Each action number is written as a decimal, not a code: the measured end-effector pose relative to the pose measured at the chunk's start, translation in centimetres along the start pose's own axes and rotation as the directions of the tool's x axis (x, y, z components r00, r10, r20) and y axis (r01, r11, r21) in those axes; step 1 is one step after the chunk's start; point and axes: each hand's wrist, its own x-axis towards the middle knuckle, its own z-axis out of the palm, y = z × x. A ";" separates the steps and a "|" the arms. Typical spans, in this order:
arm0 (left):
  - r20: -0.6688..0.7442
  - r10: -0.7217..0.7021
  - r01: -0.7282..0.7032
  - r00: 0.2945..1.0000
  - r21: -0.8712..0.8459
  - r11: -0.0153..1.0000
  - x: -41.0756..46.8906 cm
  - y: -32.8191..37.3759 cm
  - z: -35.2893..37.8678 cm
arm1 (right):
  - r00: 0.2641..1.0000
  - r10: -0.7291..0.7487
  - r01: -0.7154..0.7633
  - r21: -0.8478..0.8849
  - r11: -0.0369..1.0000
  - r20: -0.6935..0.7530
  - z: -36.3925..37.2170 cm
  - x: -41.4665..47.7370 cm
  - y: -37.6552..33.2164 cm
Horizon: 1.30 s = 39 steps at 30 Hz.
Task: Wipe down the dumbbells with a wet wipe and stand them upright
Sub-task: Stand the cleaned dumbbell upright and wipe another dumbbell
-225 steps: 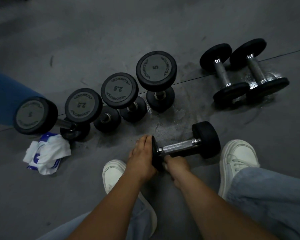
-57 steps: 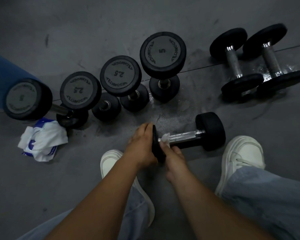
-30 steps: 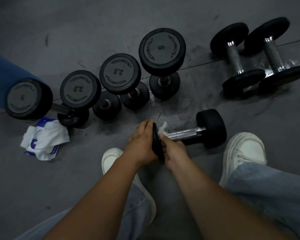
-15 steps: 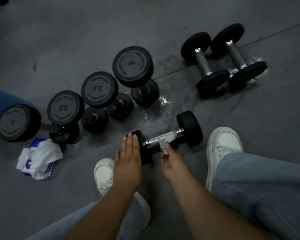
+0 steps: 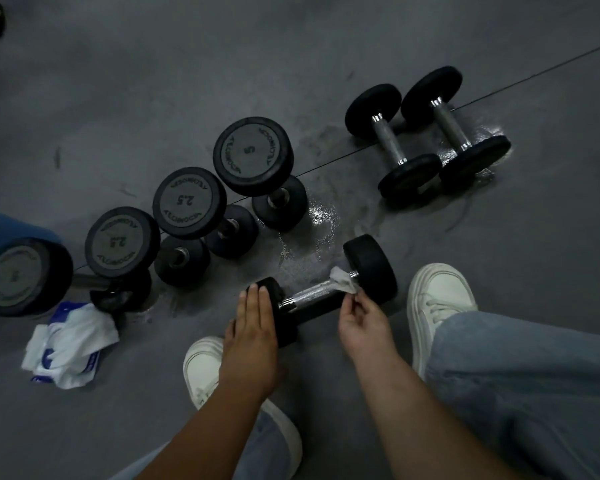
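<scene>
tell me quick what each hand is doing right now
left hand: open, straight fingers resting on the near head of the lying dumbbell
right hand: closed, pinching the wet wipe against the dumbbell's handle

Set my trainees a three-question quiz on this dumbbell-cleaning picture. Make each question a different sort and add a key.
1. True or false: the left hand is wrapped round the handle of the dumbbell nearest the person.
2. How many dumbbells lie on their sides on the floor? A one; B three; C five.
3. Fill the gap: the right hand pinches a ____ against the handle.

Key
1. False: its straight fingers rest on the left head.
2. B: the nearest one and the rear pair.
3. wet wipe.
</scene>
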 end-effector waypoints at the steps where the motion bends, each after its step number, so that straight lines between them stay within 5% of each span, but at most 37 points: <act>1: 0.000 -0.003 0.003 1.000 -0.001 1.000 0.0 0.0 0.0 | 1.000 0.013 -0.013 0.024 1.000 -0.006 0.1 -0.2 -0.1; 5: -0.026 0.002 -0.003 1.000 -0.038 0.999 0.1 -0.1 0.1 | 0.999 0.046 -0.046 0.014 0.999 0.000 0.6 -0.6 0.0; 13: -0.029 0.017 -0.020 0.999 -0.092 0.996 0.4 -0.3 0.2 | 0.981 -0.093 0.024 -0.375 0.927 -0.169 4.1 0.9 2.3; 23: -0.025 0.018 -0.020 1.000 -0.098 0.995 0.6 -0.3 0.2 | 1.000 0.026 -0.029 -0.269 0.963 -0.015 2.4 1.4 1.5; 29: -0.050 0.001 -0.010 0.999 -0.177 0.984 0.3 0.1 0.5 | 0.999 -0.004 -0.008 -0.255 0.967 -0.046 1.1 0.2 1.3; 35: -0.083 0.024 -0.041 0.996 -0.208 0.977 0.3 -0.2 1.0 | 0.991 -0.129 0.097 -0.544 0.834 -0.020 2.5 -0.5 2.7; 39: -0.081 0.012 -0.028 0.997 -0.207 0.978 0.4 -0.1 1.1 | 0.981 -0.182 0.118 -0.555 0.823 -0.062 3.6 -0.6 3.2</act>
